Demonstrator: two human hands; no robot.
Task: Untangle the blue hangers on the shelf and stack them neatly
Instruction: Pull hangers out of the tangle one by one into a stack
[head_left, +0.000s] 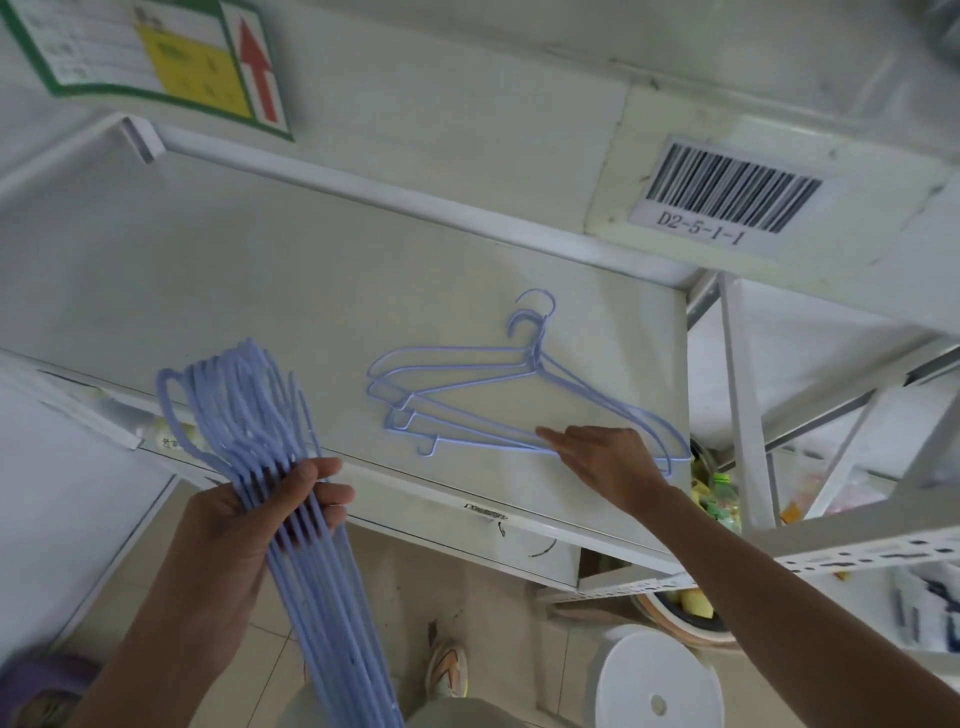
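A bundle of several blue wire hangers (260, 415) is gripped in my left hand (270, 512), held in front of the white shelf (208, 291) with the hooks pointing up and the bars hanging toward the floor. A few more blue hangers (467, 395) lie overlapping flat on the shelf, hooks toward the back. My right hand (608, 462) rests on their lower bar near the shelf's front right corner, index finger stretched along the wire and the other fingers curled; whether it grips the wire is not clear.
The shelf above carries a barcode label (727, 192) and a green-bordered sign with a red arrow (156, 57). A white shelving upright (743, 415) stands at the right. A white round stool (660, 680) and a bowl of fruit (691, 608) sit on the floor below.
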